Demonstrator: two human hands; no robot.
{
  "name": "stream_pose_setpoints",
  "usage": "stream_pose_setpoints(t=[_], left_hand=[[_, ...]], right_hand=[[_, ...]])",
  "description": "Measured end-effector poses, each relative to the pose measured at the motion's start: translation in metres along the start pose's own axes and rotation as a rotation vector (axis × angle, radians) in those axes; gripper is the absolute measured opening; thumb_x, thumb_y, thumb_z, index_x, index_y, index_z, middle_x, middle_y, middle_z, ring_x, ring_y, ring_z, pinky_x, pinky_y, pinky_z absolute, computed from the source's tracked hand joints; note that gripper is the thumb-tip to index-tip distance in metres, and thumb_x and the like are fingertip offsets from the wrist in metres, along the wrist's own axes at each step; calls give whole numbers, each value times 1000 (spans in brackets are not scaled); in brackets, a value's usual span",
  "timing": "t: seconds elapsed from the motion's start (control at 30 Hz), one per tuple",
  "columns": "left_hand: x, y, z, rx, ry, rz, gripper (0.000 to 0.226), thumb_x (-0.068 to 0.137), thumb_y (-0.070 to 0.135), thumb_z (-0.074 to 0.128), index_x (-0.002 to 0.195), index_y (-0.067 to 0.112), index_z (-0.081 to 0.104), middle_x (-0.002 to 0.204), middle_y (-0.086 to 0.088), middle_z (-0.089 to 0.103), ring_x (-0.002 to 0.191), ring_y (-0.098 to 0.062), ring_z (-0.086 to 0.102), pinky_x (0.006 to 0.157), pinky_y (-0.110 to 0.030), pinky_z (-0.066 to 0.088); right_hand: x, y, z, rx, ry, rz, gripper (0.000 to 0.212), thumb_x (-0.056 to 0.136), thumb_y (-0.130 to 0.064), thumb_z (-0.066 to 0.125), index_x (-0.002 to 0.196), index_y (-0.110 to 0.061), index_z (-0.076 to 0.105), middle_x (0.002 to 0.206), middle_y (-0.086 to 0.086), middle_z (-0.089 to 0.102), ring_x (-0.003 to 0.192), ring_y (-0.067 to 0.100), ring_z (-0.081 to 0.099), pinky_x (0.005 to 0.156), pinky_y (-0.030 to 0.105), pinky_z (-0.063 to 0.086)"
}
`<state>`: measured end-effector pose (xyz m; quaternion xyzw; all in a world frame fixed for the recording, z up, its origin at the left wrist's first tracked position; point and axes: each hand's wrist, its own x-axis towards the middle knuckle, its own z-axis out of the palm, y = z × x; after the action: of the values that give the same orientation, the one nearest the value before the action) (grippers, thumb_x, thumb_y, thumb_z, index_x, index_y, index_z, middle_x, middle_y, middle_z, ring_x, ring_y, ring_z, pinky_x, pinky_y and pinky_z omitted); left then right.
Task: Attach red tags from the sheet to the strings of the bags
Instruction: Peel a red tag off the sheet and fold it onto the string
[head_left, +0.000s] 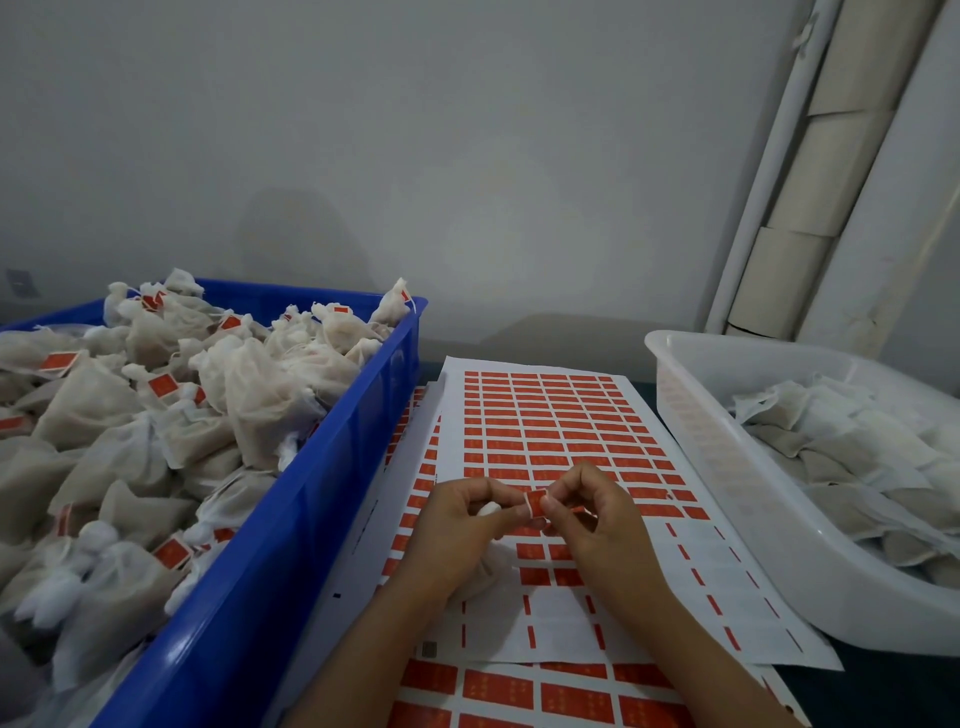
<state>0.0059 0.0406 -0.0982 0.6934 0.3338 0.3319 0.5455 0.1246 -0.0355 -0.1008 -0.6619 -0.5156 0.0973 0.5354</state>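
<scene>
A white sheet of red tags (550, 415) lies on the table between two bins; its near rows are peeled bare. Above it my left hand (462, 525) grips a small white mesh bag (491, 566) at its gathered neck, the pouch hanging below my palm. My right hand (592, 514) pinches a red tag (537, 501) against the bag's thin white string, fingertips of both hands meeting at the tag. The tag looks folded around the string.
A blue crate (332, 499) on the left is heaped with tagged bags. A white bin (727, 467) on the right holds bags without tags. More tag sheets (519, 696) lie underneath, toward me. A grey wall stands behind.
</scene>
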Motion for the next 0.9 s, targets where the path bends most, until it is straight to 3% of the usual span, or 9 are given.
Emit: stream_pose_setpoints(t=[0.2, 0.33, 0.5, 0.67, 0.8, 0.9], left_hand=[[0, 2, 1, 18, -5, 2, 9, 86, 16, 63, 83, 21, 70, 89, 9, 68, 91, -7, 61, 79, -14, 45], [0, 2, 1, -34, -3, -27, 14, 89, 18, 59, 81, 24, 69, 88, 8, 68, 89, -9, 61, 73, -14, 47], [0, -1, 1, 118, 40, 24, 6, 80, 30, 69, 75, 28, 68, 78, 19, 66, 79, -1, 61, 62, -8, 41], [1, -2, 0, 114, 41, 48, 9, 82, 27, 68, 73, 26, 68, 76, 17, 68, 78, -4, 62, 68, -13, 44], [1, -4, 0, 136, 55, 55, 9, 82, 27, 68, 73, 26, 68, 74, 17, 66, 76, -4, 61, 64, -11, 42], [1, -5, 0, 151, 45, 57, 10, 82, 27, 68, 73, 26, 68, 73, 19, 66, 76, -1, 61, 64, -9, 42]], right_hand=[[0, 0, 1, 6, 22, -11, 15, 88, -15, 59, 77, -24, 52, 76, -7, 60, 74, 12, 62, 68, 10, 49], [0, 1, 0, 30, 36, -24, 17, 87, -12, 59, 76, -22, 52, 74, -9, 58, 74, 9, 60, 68, 9, 49], [0, 0, -1, 47, 21, -26, 16, 84, -11, 64, 75, -21, 56, 74, -7, 61, 74, 8, 60, 69, 11, 50], [-1, 1, -1, 79, 25, 1, 12, 80, -14, 69, 77, -20, 60, 73, -8, 64, 72, 3, 62, 66, 10, 50], [4, 0, -1, 198, 110, 135, 34, 74, -14, 75, 90, -26, 46, 78, -6, 65, 70, 0, 65, 58, 4, 46], [3, 3, -2, 181, 28, 151, 17, 82, -25, 66, 91, -28, 52, 80, -8, 66, 75, 8, 65, 65, 10, 51]])
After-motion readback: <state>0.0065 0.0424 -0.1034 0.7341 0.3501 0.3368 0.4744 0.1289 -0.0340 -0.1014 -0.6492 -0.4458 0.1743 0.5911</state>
